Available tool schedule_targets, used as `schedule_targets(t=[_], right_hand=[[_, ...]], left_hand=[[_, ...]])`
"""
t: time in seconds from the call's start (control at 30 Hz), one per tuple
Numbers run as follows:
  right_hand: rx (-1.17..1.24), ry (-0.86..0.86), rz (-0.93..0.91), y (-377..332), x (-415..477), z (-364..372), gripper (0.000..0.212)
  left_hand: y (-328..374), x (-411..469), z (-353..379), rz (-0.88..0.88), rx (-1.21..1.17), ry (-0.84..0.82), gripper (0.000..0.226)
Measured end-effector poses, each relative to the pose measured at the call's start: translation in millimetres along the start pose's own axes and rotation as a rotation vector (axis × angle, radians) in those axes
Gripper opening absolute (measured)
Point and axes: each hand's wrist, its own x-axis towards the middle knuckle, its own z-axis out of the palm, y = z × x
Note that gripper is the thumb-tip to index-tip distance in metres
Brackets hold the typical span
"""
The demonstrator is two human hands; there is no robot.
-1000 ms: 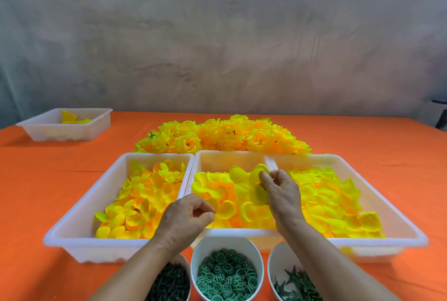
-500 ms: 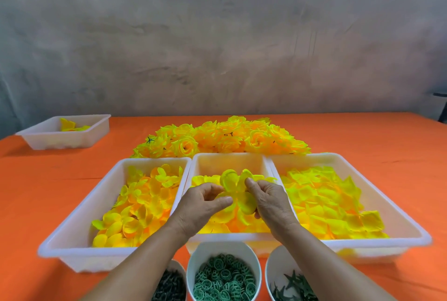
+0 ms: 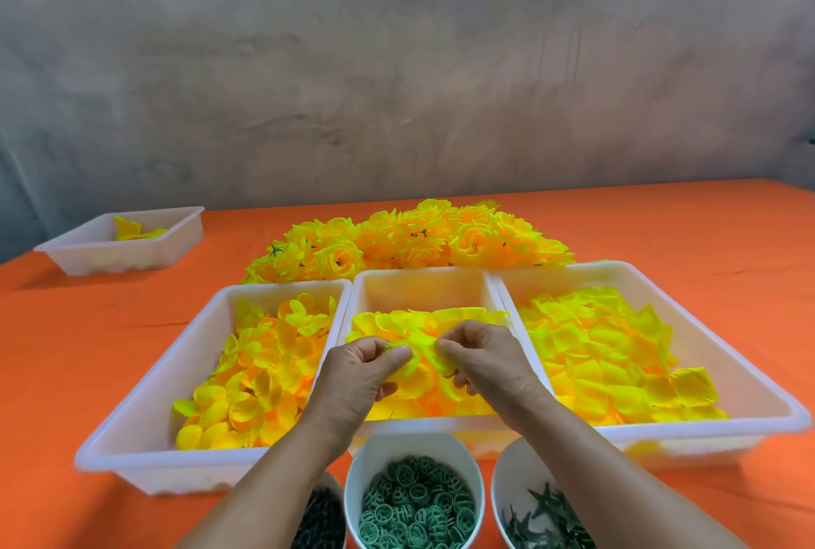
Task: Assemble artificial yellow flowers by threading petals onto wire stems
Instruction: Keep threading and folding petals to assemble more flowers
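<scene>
Head view, the only one. Holding one yellow petal (image 3: 412, 352) just over the mid tray (image 3: 423, 277), above the near part of its heap. Pinched from the left by the left hand (image 3: 353, 376): thumb & pointer closed tight on it, other fingers curled under. Pinched from the right by the right hand (image 3: 485, 365) the same way, fingers curled, nothing else seen in it.

Prob. the step of pulling a petal free & opening it up, ready for a stem. To do it well:
- Pull soft, not hard, so no rip.
- Keep just 1 layer & shake any stuck ones back into the tray.
- Look for the small hole in the middle & turn it up.
- Stay low over the tray to catch dropped bits.
- Then reach near for a stem.

Hard to see:
- Petal blurry & same color as the heap behind, so can't tell if 1 layer or 2, & can't find the hole.
- No wire stem seen in either hand. Maybe hidden in a palm, can't tell.
- Dark bits (image 3: 319, 520) at near left mostly behind the left arm, maybe stems, not sure.
- Green rings (image 3: 414, 504) & dark star bits (image 3: 544, 513) cut off at the bottom edge.
- Far pile of done flowers (image 3: 419, 240) partly hidden behind the trays.
</scene>
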Motion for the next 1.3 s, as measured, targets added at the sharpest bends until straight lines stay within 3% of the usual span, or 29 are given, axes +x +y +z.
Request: schedule_targets(t=[0.23, 0.43, 0.47, 0.6, 0.83, 1.07, 1.3], right_hand=[[0.043, 0.034, -0.146, 0.9, -4.8, -1.0, 0.018], [0.036, 0.016, -0.251, 3.2, -7.2, 0.7, 0.035], [0.056, 0.007, -0.247, 3.1, -7.0, 0.3, 0.039], [0.122, -0.002, -0.203, 3.1, -4.9, 0.8, 0.041], [0.158, 0.033, -0.045, -1.2, -1.9, 1.9, 0.016], [-0.066, -0.077, -0.002, 0.4, 0.0, 4.4, 0.032], [-0.107, -0.159, -0.055, -3.5, -2.3, 4.4, 0.037]], left_hand=[[6.0, 1.1, 2.0, -0.088, -0.131, 0.029, 0.011], [11.1, -0.6, -1.8, -0.201, -0.243, -0.033, 0.051], [11.6, -0.9, -1.3, -0.197, -0.238, -0.023, 0.051], [6.3, -1.1, -0.6, -0.058, -0.053, 0.030, 0.014], [3.0, -4.0, -4.9, 0.023, -0.111, -0.026, 0.031], [1.1, -3.4, -6.7, 0.049, -0.084, -0.049, 0.033], [2.1, -3.5, -6.5, 0.061, -0.032, -0.065, 0.033]])
